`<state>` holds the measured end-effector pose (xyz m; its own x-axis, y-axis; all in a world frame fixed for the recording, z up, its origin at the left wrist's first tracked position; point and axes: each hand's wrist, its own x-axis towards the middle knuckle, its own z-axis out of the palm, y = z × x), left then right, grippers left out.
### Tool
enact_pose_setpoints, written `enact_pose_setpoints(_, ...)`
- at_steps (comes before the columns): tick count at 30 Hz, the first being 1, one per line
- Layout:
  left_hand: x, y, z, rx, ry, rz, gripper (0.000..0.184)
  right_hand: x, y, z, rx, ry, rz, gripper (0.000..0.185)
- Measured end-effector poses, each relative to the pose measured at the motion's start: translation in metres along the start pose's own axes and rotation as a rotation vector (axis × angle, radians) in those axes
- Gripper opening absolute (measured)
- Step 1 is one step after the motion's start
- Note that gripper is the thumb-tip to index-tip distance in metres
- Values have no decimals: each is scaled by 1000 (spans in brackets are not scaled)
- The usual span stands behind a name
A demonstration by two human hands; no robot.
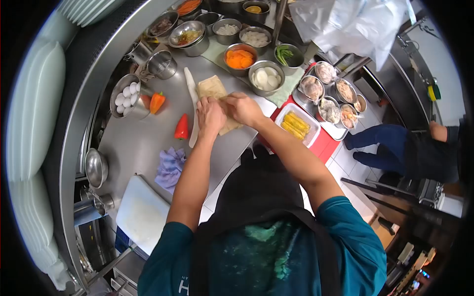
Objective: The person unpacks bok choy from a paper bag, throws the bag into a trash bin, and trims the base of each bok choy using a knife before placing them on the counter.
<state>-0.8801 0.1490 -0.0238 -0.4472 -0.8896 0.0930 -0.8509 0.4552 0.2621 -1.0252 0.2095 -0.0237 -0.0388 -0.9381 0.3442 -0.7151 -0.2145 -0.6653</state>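
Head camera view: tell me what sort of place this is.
Probably a restaurant or other commercial kitchen: a stainless-steel worktop, stacked white dishes, and many steel bowls of ingredients, such as sliced carrots.

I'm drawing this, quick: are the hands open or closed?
Left hand: bent over the beige piece; can't tell if holding.
Right hand: fingers bent beside left; can't tell.

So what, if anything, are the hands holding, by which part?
Left hand and right hand cover the tan piece around its middle; whether they grip it can't be told.
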Motion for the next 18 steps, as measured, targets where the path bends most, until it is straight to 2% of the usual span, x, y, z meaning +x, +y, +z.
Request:
enact_pose_setpoints(3, 2, -12, -3, -127, -13, 76, 23, 17, 10, 21, -102, 1, -7, 21)
enact_pose_setpoints(5, 1, -19, -6, -209, -5, 46, 23, 21, 15, 9, -99, -41, -229, 17)
enact_pose_setpoints(6, -2, -24, -7, -373, -22, 96, 25, 23, 20, 4, -91, -56, -244, 17)
enact_pose_setpoints(7, -3, -27, -6, -535, -37, 147, 27, 25, 24, 0, -10, -119, -236, 15)
enact_pose_setpoints(8, 3, -25, -3, -532, -26, 131, 27, 27, 28, -3, 69, -180, -228, 14)
enact_pose_setpoints(10, 28, -19, -5, -315, 45, -308, 43, 22, 30, 0, 201, -169, -178, 12)
enact_pose_setpoints(11, 40, -9, -2, -315, 48, -335, 43, 16, 31, 2, 322, -149, -108, 12)
enact_pose_setpoints(12, 56, 6, 5, -168, -47, -370, 57, 9, 34, 3, 330, -174, -112, 12)
enact_pose_setpoints(13, 65, 17, 8, -23, -146, -400, 70, 2, 36, 4, 219, -110, -157, 12)
enact_pose_setpoints(14, 74, 26, 2, -29, -140, -425, 70, 1, 40, 3, 105, -41, -214, 11)
enact_pose_setpoints(15, 81, 32, -10, 2, -245, -461, 82, 0, 42, 2, 111, -64, -235, 11)
enact_pose_setpoints(16, 86, 35, -11, 29, -354, -502, 94, -4, 42, 2, 147, -14, -166, 12)
enact_pose_setpoints(18, 92, 31, 1, -71, -379, -534, 100, -10, 45, 1, 159, -16, -98, 18)
